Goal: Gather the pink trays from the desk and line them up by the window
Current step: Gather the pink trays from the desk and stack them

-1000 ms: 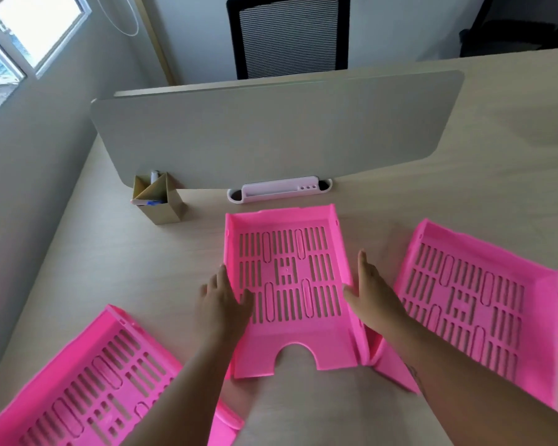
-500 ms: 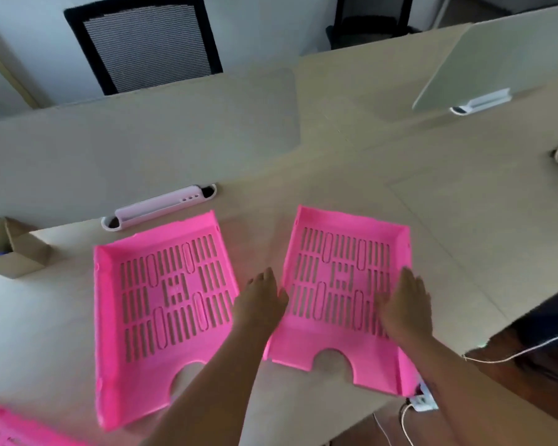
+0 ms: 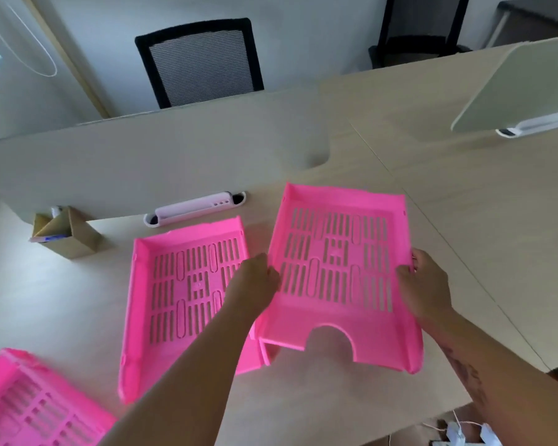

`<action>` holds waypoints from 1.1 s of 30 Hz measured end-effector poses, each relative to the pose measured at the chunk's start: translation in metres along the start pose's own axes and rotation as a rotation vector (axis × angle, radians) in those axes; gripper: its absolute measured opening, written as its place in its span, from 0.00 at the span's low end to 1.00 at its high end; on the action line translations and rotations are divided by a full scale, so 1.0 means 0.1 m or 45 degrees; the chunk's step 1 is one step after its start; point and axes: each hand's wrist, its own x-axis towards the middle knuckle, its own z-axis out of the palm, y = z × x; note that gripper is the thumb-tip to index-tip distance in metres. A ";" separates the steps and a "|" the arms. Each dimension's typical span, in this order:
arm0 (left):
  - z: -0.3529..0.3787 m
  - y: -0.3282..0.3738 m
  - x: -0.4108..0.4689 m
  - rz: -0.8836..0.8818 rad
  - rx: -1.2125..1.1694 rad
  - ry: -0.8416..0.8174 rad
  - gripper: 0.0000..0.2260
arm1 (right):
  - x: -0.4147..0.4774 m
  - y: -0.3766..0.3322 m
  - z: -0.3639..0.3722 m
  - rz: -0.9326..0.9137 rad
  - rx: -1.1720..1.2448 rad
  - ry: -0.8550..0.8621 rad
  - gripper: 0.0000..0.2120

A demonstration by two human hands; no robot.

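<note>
Three pink slotted trays are on the light wooden desk (image 3: 432, 220). The right tray (image 3: 339, 265) is lifted and tilted, its near edge over the middle tray's right side. My left hand (image 3: 255, 281) grips its left wall and my right hand (image 3: 422, 284) grips its right wall. The middle tray (image 3: 181, 291) lies flat on the desk, partly hidden by my left forearm. A third tray (image 3: 29, 403) shows at the bottom left corner, cut off by the frame edge.
A beige divider panel (image 3: 142, 169) with a white clip base (image 3: 194, 209) stands behind the trays. A cardboard pen holder (image 3: 68, 233) sits at the left. A second divider (image 3: 522, 88) stands far right. A black mesh chair (image 3: 200, 59) is beyond the desk. Cables lie on the floor (image 3: 458, 429).
My hands went from resting on the right tray to gripping its side walls. The tray has risen off the desk and shifted left over the middle tray's edge. The view panned left.
</note>
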 end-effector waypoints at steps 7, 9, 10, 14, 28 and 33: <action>-0.78 -1.02 -0.41 -0.276 0.002 0.294 0.07 | -0.22 -0.92 0.96 -0.321 -0.044 -0.290 0.13; -0.94 -1.33 -0.55 -0.372 -0.035 0.360 0.08 | -0.35 -1.11 1.25 -0.364 -0.039 -0.374 0.17; -1.01 -1.48 -0.62 -0.422 -0.048 0.371 0.08 | -0.43 -1.18 1.39 -0.382 -0.037 -0.411 0.19; -1.12 -1.94 -0.78 -0.500 -0.042 0.385 0.07 | -0.66 -1.38 1.75 -0.381 -0.008 -0.518 0.21; -0.77 -2.30 -0.87 -0.554 -0.454 0.388 0.19 | -0.77 -1.22 2.17 -0.152 -0.060 -0.544 0.24; -0.78 -2.34 -0.81 -0.574 -0.549 0.333 0.21 | -0.79 -1.25 2.24 -0.113 -0.072 -0.513 0.24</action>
